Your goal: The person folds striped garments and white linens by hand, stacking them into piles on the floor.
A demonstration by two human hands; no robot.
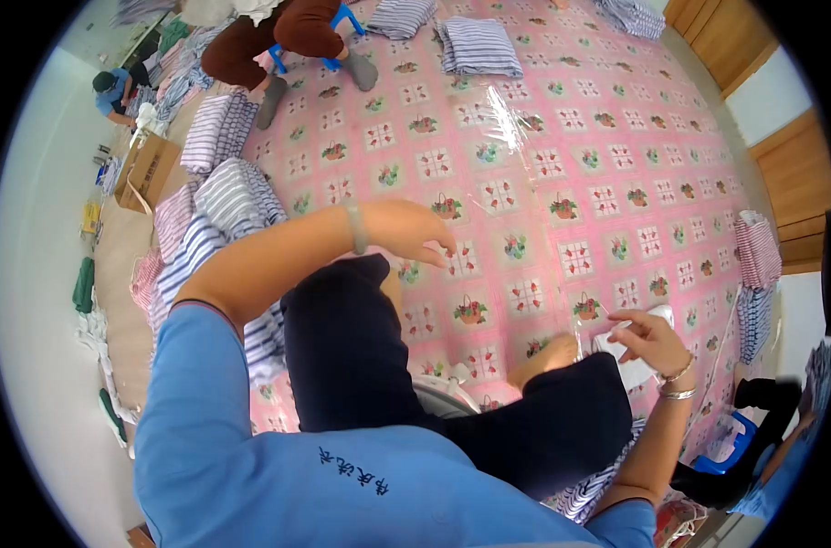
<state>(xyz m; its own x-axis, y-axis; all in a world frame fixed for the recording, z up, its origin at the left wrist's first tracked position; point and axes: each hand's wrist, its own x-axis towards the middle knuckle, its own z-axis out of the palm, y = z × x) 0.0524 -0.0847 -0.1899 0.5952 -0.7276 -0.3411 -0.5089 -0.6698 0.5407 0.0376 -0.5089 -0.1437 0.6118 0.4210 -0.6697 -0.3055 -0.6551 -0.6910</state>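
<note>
My left hand (411, 232) hangs above my left knee over the pink patterned floor, palm down, its fingers apart and nothing held. Near my right knee my right hand (651, 342) is raised with spread, slightly bent fingers and nothing visible in it. Under and beside that hand lies a white item (636, 369) on the floor, partly hidden by the hand and my knee. Stacks of striped folded cloth (237, 196) stand to the left of my left arm, and more striped cloth (607, 479) shows beside my right thigh.
A folded striped pile (479, 47) lies at the top centre. A seated person's legs (274, 41) are at the top left, near a cardboard box (147, 172). Striped stacks (756, 251) stand at the right edge. Another person (781, 457) is at lower right by a blue stool (728, 446).
</note>
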